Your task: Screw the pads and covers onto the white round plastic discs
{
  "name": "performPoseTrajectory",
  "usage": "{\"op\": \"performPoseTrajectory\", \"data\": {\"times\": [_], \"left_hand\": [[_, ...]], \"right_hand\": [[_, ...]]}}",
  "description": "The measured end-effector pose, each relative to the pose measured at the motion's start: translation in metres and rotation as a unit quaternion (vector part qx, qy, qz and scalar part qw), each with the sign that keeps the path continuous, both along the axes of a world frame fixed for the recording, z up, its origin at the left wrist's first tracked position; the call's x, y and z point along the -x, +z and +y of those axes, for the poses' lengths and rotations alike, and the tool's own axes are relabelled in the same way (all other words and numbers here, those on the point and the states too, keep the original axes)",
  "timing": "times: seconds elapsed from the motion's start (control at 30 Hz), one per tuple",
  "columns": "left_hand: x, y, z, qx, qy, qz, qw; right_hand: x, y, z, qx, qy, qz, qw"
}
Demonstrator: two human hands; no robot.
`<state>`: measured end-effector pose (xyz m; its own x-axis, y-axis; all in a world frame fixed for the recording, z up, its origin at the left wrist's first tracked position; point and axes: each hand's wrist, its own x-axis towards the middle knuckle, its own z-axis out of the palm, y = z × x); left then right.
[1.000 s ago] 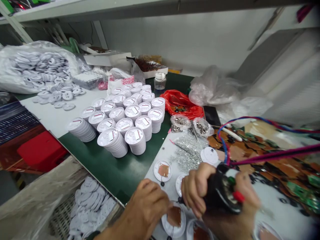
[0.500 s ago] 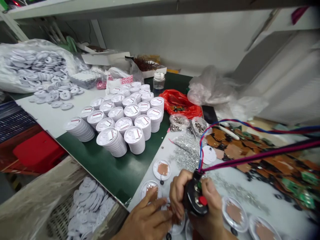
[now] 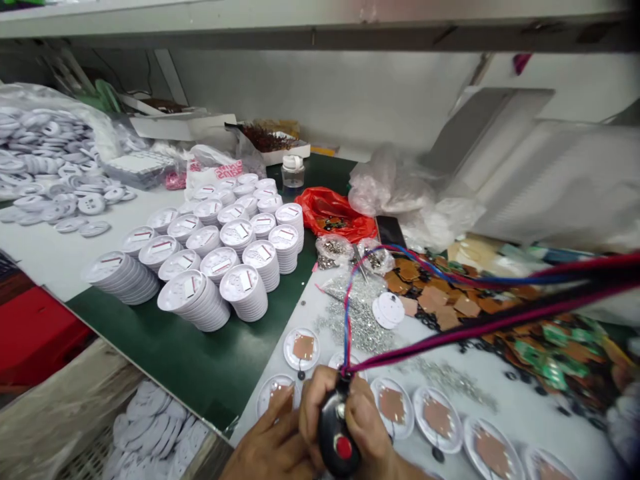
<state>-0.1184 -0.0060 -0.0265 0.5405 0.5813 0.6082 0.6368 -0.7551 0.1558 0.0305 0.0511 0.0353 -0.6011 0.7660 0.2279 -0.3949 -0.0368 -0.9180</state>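
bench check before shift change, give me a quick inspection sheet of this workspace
surface: green bench top with a white board on it
job's things: white discs with copper pads in a row, stacks of white discs, loose silver bits, brown pieces
clutter: red plastic bag, clear bottle, plastic sheeting
hands: right hand grips a black handheld unit with a red button; left hand is beside a disc
cables: red and blue wires, magenta-and-black cable, both running to the unit
surroundings: shelf overhead, basket of white discs lower left
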Motion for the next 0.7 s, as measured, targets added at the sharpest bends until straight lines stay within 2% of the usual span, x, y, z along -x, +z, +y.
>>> {"op": "performPoseTrajectory", "data": {"times": [0.07, 0.13, 0.17, 0.23, 0.33, 0.43, 0.53, 0.63, 0.7], "left_hand": [[0.001, -0.004, -0.001, 0.007, -0.007, 0.01, 1.0], [0.0, -0.011, -0.003, -0.014, -0.001, -0.013, 1.0], [0.0, -0.014, -0.004, -0.02, 0.003, -0.018, 1.0], [-0.001, -0.016, -0.004, -0.028, 0.004, -0.017, 0.999], [-0.004, -0.01, 0.004, -0.021, 0.015, -0.019, 0.999], [-0.015, 0.006, 0.028, -0.012, 0.016, -0.003, 1.0], [-0.036, 0.015, 0.066, 0.088, 0.013, 0.123, 0.988], [-0.059, 0.009, 0.099, 0.119, -0.003, 0.186, 0.975], [-0.068, -0.001, 0.11, 0.134, -0.016, 0.209, 0.969]], "right_hand": [[-0.01, 0.008, -0.004, 0.026, -0.023, 0.032, 0.999], [-0.026, 0.018, -0.001, 0.047, -0.088, 0.068, 0.993], [-0.035, 0.023, 0.004, 0.048, -0.135, 0.075, 0.987], [-0.049, 0.029, 0.02, 0.039, -0.188, 0.078, 0.978], [-0.06, 0.031, 0.048, 0.019, -0.269, 0.072, 0.96], [-0.061, 0.029, 0.065, 0.011, -0.317, 0.065, 0.946], [-0.063, 0.029, 0.07, 0.018, -0.343, 0.072, 0.936], [-0.071, 0.031, 0.07, 0.019, -0.352, 0.068, 0.933], [-0.078, 0.032, 0.069, 0.016, -0.356, 0.061, 0.932]]}}
